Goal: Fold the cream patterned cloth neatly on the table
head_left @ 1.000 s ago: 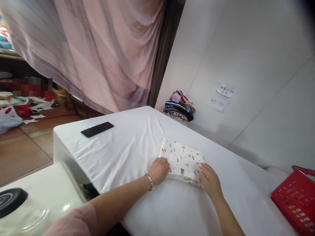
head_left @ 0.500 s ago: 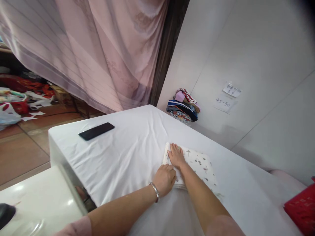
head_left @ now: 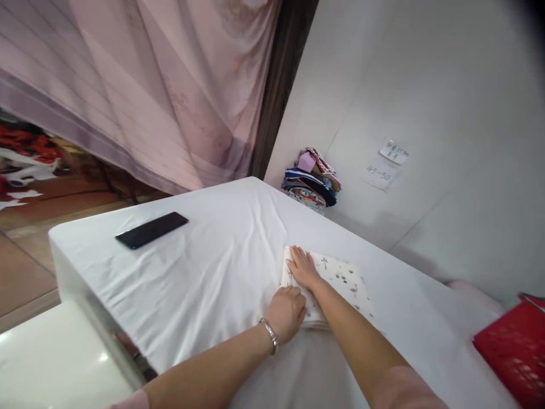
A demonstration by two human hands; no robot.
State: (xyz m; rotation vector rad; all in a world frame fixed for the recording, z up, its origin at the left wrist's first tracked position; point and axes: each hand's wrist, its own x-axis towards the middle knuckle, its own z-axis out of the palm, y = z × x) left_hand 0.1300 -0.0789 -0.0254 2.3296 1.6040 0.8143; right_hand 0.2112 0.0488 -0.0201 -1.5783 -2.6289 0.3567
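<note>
A folded white cloth with small dark prints (head_left: pixel 340 281) lies on the white-covered table (head_left: pixel 213 267). My right hand (head_left: pixel 301 267) lies flat on the cloth's far left corner, fingers spread, with the forearm crossing over the cloth. My left hand (head_left: pixel 286 312), a silver bracelet on its wrist, is curled at the cloth's near left corner and pinches its edge.
A black phone (head_left: pixel 151 229) lies near the table's far left edge. A stack of folded colourful clothes (head_left: pixel 312 182) sits against the white wall. A red basket (head_left: pixel 513 352) stands at the right. A pink curtain (head_left: pixel 149 91) hangs behind. Paper notes (head_left: pixel 385 162) are stuck on the wall.
My right hand has moved from the cloth's near right corner across to its far left corner and now rests there. My left hand has stayed at the near left corner. The view has shifted slightly.
</note>
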